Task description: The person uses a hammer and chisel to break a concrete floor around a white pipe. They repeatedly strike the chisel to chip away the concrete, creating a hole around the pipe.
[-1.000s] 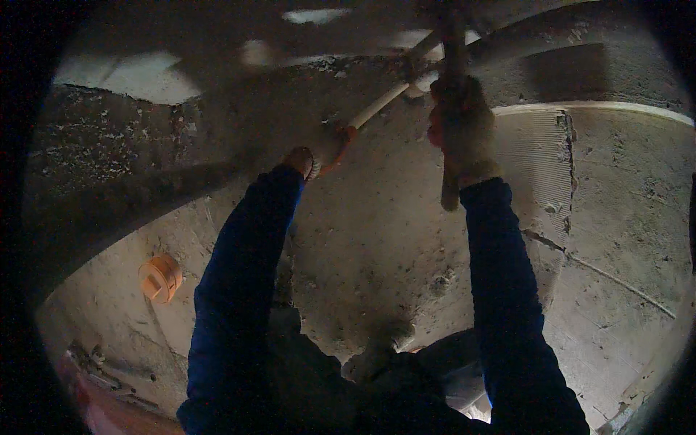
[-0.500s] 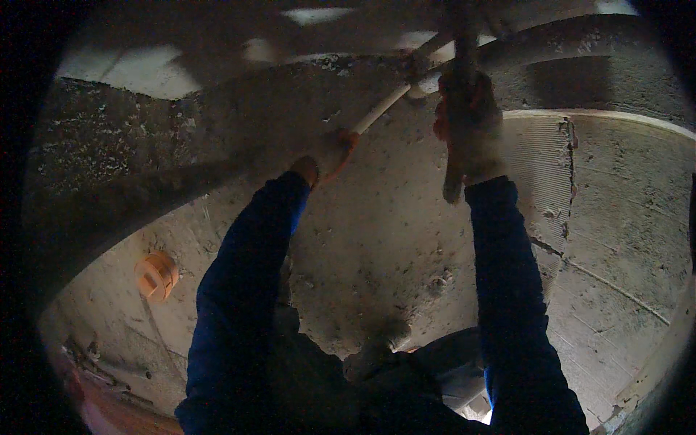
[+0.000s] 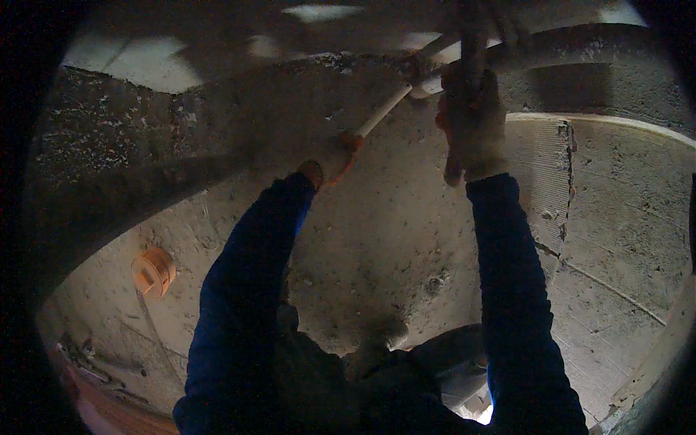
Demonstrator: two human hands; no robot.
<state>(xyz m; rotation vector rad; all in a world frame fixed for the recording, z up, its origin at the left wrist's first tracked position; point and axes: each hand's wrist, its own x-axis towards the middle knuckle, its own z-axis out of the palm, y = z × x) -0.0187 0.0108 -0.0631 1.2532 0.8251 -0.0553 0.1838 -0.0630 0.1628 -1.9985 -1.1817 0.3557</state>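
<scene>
My left hand (image 3: 335, 157), in a pale glove with orange on the finger side, is closed round a pale rod (image 3: 384, 112). The rod slants up and right from the fist to a whitish pipe piece (image 3: 429, 85) by the wall. My right hand (image 3: 475, 123), gloved likewise, is closed round a dark handle whose lower end (image 3: 453, 172) pokes out below the fist. Above that fist a dark bar (image 3: 475, 47) runs upward, dim and blurred. Its upper end and the kind of tool cannot be made out.
An orange round pipe cap (image 3: 154, 272) stands out of the rough concrete floor (image 3: 377, 239) at left. A ridged strip (image 3: 540, 167) borders slabs (image 3: 623, 196) at right. Along the upper right runs a thick grey pipe (image 3: 580, 47). The dark wall (image 3: 109, 138) has crumbled patches.
Below my right fist, the handle's lower end sticks out less than before. My left hand and its rod have shifted slightly to the right. Both grips are kept.
</scene>
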